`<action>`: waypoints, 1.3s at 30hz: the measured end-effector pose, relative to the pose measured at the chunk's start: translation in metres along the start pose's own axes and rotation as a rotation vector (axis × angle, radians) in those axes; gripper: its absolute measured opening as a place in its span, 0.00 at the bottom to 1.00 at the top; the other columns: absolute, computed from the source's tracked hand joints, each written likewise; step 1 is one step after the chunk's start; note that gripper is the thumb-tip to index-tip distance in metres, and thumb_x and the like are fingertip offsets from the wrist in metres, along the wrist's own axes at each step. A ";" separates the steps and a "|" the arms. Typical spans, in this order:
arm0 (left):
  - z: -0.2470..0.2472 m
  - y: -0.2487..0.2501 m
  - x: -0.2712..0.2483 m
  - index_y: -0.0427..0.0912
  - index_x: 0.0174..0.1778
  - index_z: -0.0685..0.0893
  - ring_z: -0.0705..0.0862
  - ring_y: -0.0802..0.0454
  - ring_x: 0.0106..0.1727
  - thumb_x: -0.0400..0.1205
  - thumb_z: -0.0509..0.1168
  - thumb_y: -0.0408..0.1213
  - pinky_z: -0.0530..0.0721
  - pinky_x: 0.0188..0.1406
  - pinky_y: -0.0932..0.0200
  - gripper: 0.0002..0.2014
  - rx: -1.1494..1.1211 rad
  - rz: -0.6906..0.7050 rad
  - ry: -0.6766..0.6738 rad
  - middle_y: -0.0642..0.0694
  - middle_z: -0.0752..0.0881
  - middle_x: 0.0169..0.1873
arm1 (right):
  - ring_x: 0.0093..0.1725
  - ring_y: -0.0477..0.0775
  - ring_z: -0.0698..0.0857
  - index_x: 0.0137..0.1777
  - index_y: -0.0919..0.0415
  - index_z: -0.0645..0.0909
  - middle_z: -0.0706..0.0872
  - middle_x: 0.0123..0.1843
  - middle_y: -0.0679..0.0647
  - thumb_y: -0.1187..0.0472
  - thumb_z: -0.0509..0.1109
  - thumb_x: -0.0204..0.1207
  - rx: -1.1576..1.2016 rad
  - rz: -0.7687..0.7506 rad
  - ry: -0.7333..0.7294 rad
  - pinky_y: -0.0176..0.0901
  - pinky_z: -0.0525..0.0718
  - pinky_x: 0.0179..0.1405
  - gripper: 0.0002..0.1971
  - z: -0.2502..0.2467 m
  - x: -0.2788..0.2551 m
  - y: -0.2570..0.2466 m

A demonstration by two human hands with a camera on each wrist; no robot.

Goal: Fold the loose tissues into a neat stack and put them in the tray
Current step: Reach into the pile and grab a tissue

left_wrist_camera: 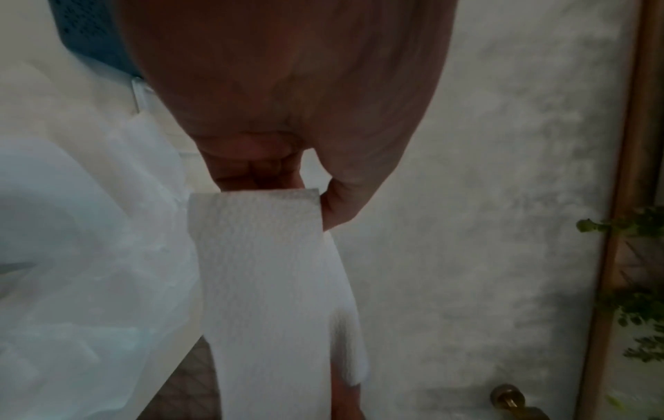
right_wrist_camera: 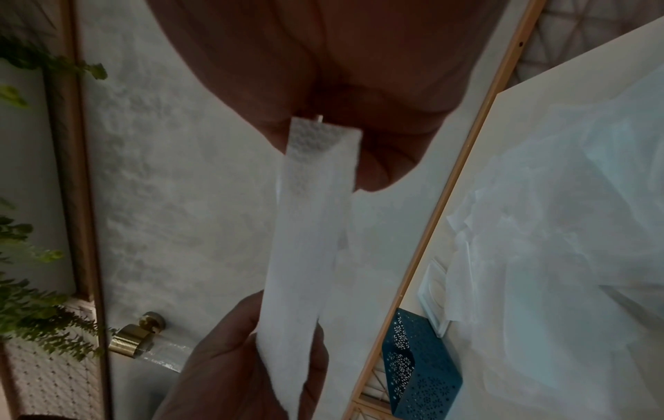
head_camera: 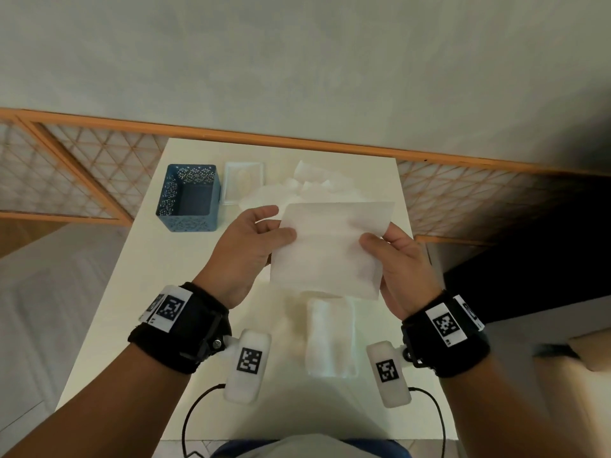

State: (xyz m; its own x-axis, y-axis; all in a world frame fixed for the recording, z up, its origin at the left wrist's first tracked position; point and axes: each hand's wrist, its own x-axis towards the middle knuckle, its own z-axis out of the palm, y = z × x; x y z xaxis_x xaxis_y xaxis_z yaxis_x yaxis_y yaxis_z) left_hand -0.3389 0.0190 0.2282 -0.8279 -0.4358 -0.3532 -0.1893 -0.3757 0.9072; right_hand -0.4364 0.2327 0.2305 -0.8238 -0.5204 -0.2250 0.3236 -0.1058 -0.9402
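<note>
A white tissue [head_camera: 330,249] is held up flat above the table, folded double as the right wrist view shows [right_wrist_camera: 309,255]. My left hand [head_camera: 258,239] pinches its left edge between thumb and fingers, and my right hand [head_camera: 393,259] pinches its right edge. In the left wrist view the tissue [left_wrist_camera: 265,284] hangs from my left hand [left_wrist_camera: 309,196]. Below it on the table lies a neat stack of folded tissues [head_camera: 330,338]. A pile of loose tissues [head_camera: 314,186] sits at the far end. The white tray [head_camera: 244,183] stands beside the pile, to its left.
A blue perforated basket [head_camera: 190,196] stands at the table's far left, next to the tray. The white table [head_camera: 132,309] is narrow, with an orange lattice railing [head_camera: 82,166] behind it. Cables run from the wrist cameras near the table's front edge.
</note>
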 end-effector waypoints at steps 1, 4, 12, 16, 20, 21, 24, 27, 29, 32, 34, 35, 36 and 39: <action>0.001 0.002 -0.001 0.41 0.76 0.79 0.92 0.54 0.47 0.84 0.72 0.24 0.86 0.59 0.47 0.24 0.006 -0.004 -0.019 0.55 0.91 0.40 | 0.59 0.56 0.91 0.60 0.51 0.93 0.93 0.61 0.56 0.72 0.62 0.88 0.014 -0.013 -0.010 0.54 0.88 0.58 0.20 0.000 -0.001 -0.001; -0.001 0.008 -0.006 0.42 0.70 0.85 0.91 0.50 0.52 0.85 0.69 0.22 0.83 0.66 0.42 0.19 0.060 0.001 -0.091 0.48 0.93 0.50 | 0.57 0.56 0.91 0.55 0.51 0.95 0.94 0.57 0.55 0.72 0.64 0.87 0.023 -0.044 -0.024 0.56 0.86 0.59 0.19 -0.002 -0.002 -0.004; -0.007 0.013 -0.014 0.30 0.54 0.80 0.89 0.47 0.51 0.81 0.73 0.28 0.84 0.60 0.43 0.10 0.139 0.102 -0.167 0.43 0.90 0.51 | 0.48 0.61 0.87 0.54 0.66 0.88 0.89 0.49 0.59 0.73 0.66 0.86 -0.104 -0.112 -0.008 0.60 0.83 0.46 0.09 -0.010 -0.004 -0.005; -0.009 0.013 -0.016 0.36 0.51 0.81 0.88 0.48 0.51 0.82 0.69 0.27 0.87 0.52 0.53 0.04 0.222 0.162 -0.200 0.40 0.90 0.55 | 0.53 0.55 0.90 0.51 0.64 0.85 0.92 0.56 0.58 0.76 0.61 0.87 -0.094 -0.119 -0.066 0.48 0.88 0.41 0.12 -0.007 -0.007 -0.009; -0.011 0.013 -0.016 0.44 0.45 0.79 0.87 0.49 0.51 0.87 0.62 0.19 0.84 0.44 0.61 0.14 0.231 0.161 -0.223 0.40 0.92 0.57 | 0.58 0.66 0.88 0.46 0.61 0.85 0.89 0.64 0.72 0.77 0.61 0.83 -0.062 -0.126 -0.101 0.53 0.85 0.48 0.15 -0.008 -0.006 -0.008; -0.010 0.014 -0.017 0.44 0.47 0.80 0.88 0.48 0.52 0.89 0.61 0.20 0.84 0.45 0.60 0.13 0.227 0.158 -0.229 0.40 0.92 0.59 | 0.56 0.66 0.87 0.44 0.58 0.86 0.88 0.62 0.73 0.74 0.62 0.81 -0.054 -0.121 -0.095 0.53 0.84 0.47 0.14 -0.008 -0.006 -0.008; -0.008 0.016 -0.018 0.45 0.62 0.86 0.88 0.50 0.46 0.90 0.62 0.26 0.85 0.45 0.59 0.12 0.167 0.109 -0.168 0.42 0.94 0.57 | 0.47 0.62 0.82 0.39 0.53 0.86 0.84 0.49 0.66 0.66 0.64 0.76 -0.066 -0.105 -0.038 0.46 0.80 0.36 0.12 -0.008 -0.006 -0.008; -0.009 0.016 -0.015 0.47 0.72 0.84 0.87 0.44 0.41 0.91 0.56 0.33 0.88 0.41 0.55 0.17 -0.006 -0.042 -0.113 0.38 0.91 0.52 | 0.44 0.61 0.82 0.39 0.54 0.85 0.83 0.47 0.62 0.66 0.63 0.76 -0.064 -0.114 -0.020 0.44 0.79 0.33 0.11 -0.007 -0.006 -0.006; -0.010 0.015 -0.014 0.42 0.71 0.84 0.89 0.42 0.41 0.92 0.55 0.43 0.89 0.41 0.51 0.18 -0.039 -0.121 -0.109 0.36 0.91 0.51 | 0.43 0.60 0.81 0.39 0.54 0.84 0.83 0.46 0.62 0.66 0.63 0.76 -0.075 -0.118 -0.009 0.44 0.78 0.33 0.11 -0.007 -0.006 -0.005; -0.007 0.008 -0.014 0.39 0.65 0.88 0.90 0.44 0.46 0.91 0.63 0.51 0.89 0.50 0.48 0.19 0.095 -0.109 -0.102 0.41 0.93 0.51 | 0.43 0.58 0.81 0.38 0.53 0.84 0.83 0.45 0.59 0.66 0.63 0.76 -0.099 -0.118 -0.006 0.44 0.79 0.33 0.12 -0.006 -0.006 -0.004; -0.005 0.004 -0.014 0.37 0.60 0.90 0.88 0.46 0.48 0.89 0.70 0.41 0.87 0.54 0.47 0.11 0.168 -0.018 -0.108 0.44 0.92 0.49 | 0.42 0.56 0.81 0.42 0.54 0.84 0.83 0.45 0.59 0.67 0.62 0.79 -0.105 -0.123 -0.010 0.43 0.79 0.33 0.12 -0.005 -0.008 -0.004; -0.005 0.002 -0.013 0.38 0.59 0.90 0.88 0.48 0.48 0.89 0.70 0.37 0.87 0.55 0.47 0.08 0.186 0.010 -0.113 0.44 0.92 0.48 | 0.41 0.56 0.80 0.46 0.54 0.85 0.82 0.44 0.60 0.69 0.62 0.82 -0.110 -0.116 -0.002 0.43 0.78 0.33 0.12 -0.004 -0.010 -0.004; -0.006 0.001 -0.013 0.38 0.57 0.90 0.88 0.49 0.48 0.88 0.71 0.35 0.87 0.55 0.48 0.06 0.202 0.024 -0.117 0.43 0.93 0.48 | 0.40 0.57 0.79 0.51 0.55 0.85 0.80 0.43 0.62 0.70 0.61 0.85 -0.119 -0.093 0.024 0.43 0.77 0.34 0.13 -0.004 -0.009 -0.004; -0.009 0.002 -0.012 0.36 0.56 0.89 0.89 0.49 0.47 0.89 0.70 0.35 0.87 0.55 0.48 0.06 0.232 0.047 -0.132 0.42 0.93 0.48 | 0.39 0.60 0.75 0.60 0.49 0.87 0.79 0.39 0.60 0.63 0.59 0.85 -0.073 0.043 0.117 0.47 0.72 0.36 0.16 -0.002 -0.007 -0.012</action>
State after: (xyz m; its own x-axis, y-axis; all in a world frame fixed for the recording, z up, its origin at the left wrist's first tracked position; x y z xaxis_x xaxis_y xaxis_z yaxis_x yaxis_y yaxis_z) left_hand -0.3250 0.0164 0.2317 -0.8973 -0.3322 -0.2907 -0.2526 -0.1536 0.9553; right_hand -0.4350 0.2394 0.2428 -0.8602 -0.4199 -0.2895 0.3285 -0.0220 -0.9442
